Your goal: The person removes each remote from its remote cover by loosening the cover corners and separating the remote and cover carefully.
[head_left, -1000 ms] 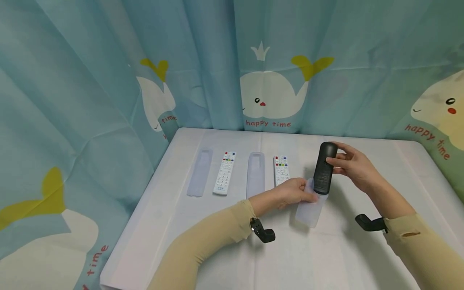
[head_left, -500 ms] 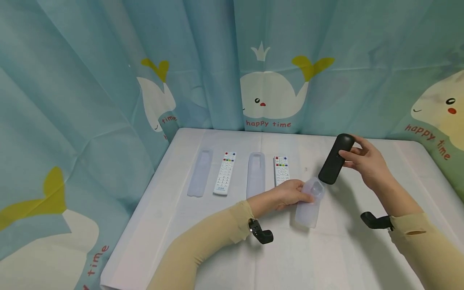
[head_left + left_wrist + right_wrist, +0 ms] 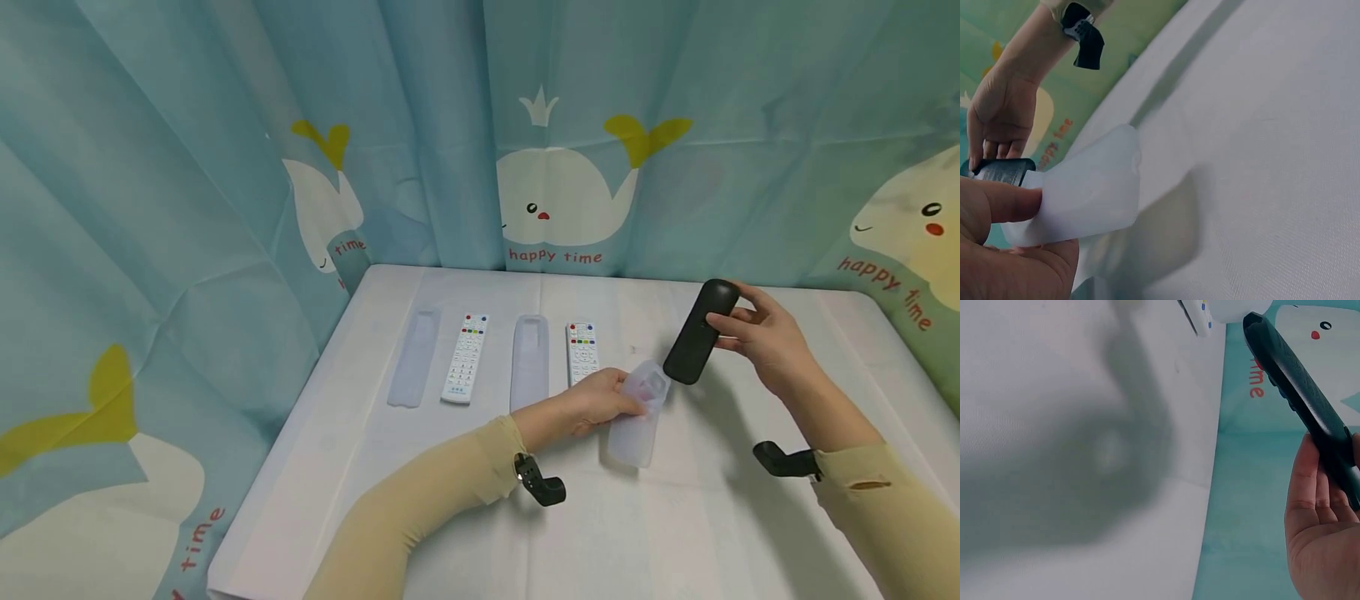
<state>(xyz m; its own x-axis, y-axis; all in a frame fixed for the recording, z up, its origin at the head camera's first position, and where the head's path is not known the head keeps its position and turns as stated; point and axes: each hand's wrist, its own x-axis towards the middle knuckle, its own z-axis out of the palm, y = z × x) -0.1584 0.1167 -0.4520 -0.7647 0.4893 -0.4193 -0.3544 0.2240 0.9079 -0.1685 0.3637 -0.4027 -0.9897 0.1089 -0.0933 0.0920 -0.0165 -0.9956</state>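
My left hand pinches a translucent remote sleeve between thumb and fingers, its mouth tipped up toward the right. In the left wrist view the thumb presses on the near face of the sleeve. A black remote control is in my right hand, held near its upper end by thumb and fingers and slanted down to the left. Its lower end is close to the mouth of the sleeve; the remote lies outside it. The right wrist view shows the remote from the side, buttons facing away from my palm.
On the white table lie two white remotes, the left remote fully visible and the right remote partly behind my left hand. Two more translucent sleeves lie flat, a left sleeve and a middle sleeve. A curtain borders the table.
The black remote has come out of the sleeve's mouth and moved up and right with my right hand, tilting more. My left hand has stayed nearly still with the sleeve.
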